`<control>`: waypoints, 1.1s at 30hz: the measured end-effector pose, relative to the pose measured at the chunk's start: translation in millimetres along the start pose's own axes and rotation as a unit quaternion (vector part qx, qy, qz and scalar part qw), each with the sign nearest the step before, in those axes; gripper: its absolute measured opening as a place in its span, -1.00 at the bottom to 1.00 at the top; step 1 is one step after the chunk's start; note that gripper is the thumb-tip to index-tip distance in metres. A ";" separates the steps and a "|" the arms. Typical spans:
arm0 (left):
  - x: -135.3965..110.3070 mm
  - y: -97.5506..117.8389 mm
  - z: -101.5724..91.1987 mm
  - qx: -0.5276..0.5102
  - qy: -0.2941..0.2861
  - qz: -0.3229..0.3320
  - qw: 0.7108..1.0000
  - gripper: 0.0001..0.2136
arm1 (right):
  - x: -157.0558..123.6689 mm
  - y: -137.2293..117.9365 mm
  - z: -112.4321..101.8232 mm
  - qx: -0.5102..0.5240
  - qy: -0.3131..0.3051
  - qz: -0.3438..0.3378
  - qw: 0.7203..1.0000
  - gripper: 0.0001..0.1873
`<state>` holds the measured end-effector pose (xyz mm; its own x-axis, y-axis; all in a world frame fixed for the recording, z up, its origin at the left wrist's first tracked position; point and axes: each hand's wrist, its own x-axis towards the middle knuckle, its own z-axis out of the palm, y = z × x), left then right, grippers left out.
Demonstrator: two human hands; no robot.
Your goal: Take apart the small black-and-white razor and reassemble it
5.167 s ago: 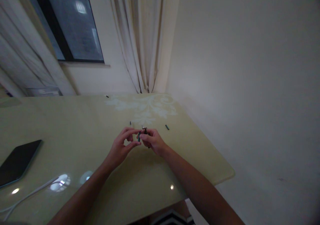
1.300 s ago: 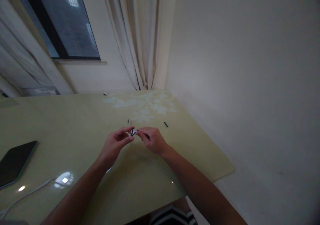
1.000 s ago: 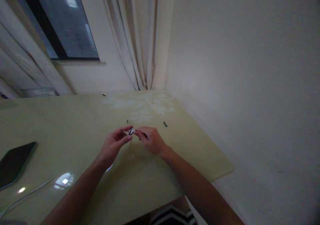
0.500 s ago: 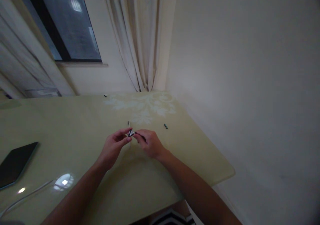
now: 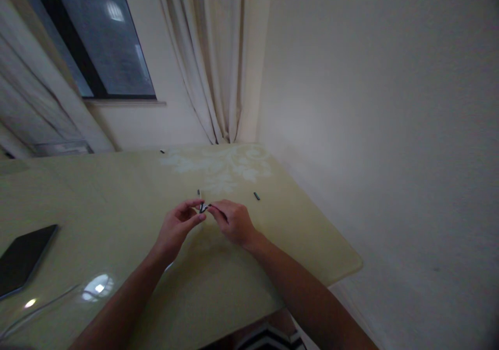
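The left hand pinches a small dark piece upright between thumb tip and forefinger, the other fingers curled loosely behind. The right hand is bunched narrow around a silver-ended piece, most of it hidden in the fingers; its bright end meets or nearly meets the dark piece, and whether they are joined cannot be told. Both are held above the worktop, near its middle.

The dark piece looks light and stiff, likely hard plastic and rather slick, so a fingertip pinch at its two ends seems the surest hold; anything thin at the silver end may bend or snap if pressed sideways.

Just beyond the left fingertips lies a slim dark-tipped piece; right of it, a short dark bar. Another dark bit sits near the far edge. Well to the left are a black tablet-like slab and a pale cable. No brand, label or writing is readable.
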<state>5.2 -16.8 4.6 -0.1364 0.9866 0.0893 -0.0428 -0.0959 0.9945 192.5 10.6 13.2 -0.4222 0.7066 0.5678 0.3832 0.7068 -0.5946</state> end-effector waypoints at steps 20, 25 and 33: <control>-2.7 2.3 2.5 0.056 -0.050 0.009 0.997 -0.47 | -0.1 10.4 -4.3 -0.020 -0.007 -0.013 1.000 -0.72; 2.1 6.1 -3.4 0.196 -0.019 0.038 0.980 -0.50 | 16.4 38.7 -24.8 0.036 0.069 0.044 0.996 -0.84; 8.7 -22.8 -15.1 0.541 0.001 0.083 0.837 -0.61 | 6.7 132.0 -93.1 -0.098 0.170 0.313 0.929 -0.83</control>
<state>-9.9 -8.1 -18.2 -0.0533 0.9713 0.2320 0.8983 -0.0548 0.4359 316.6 111.7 -8.5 0.2054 0.9274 0.3125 0.6229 0.1224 -0.7727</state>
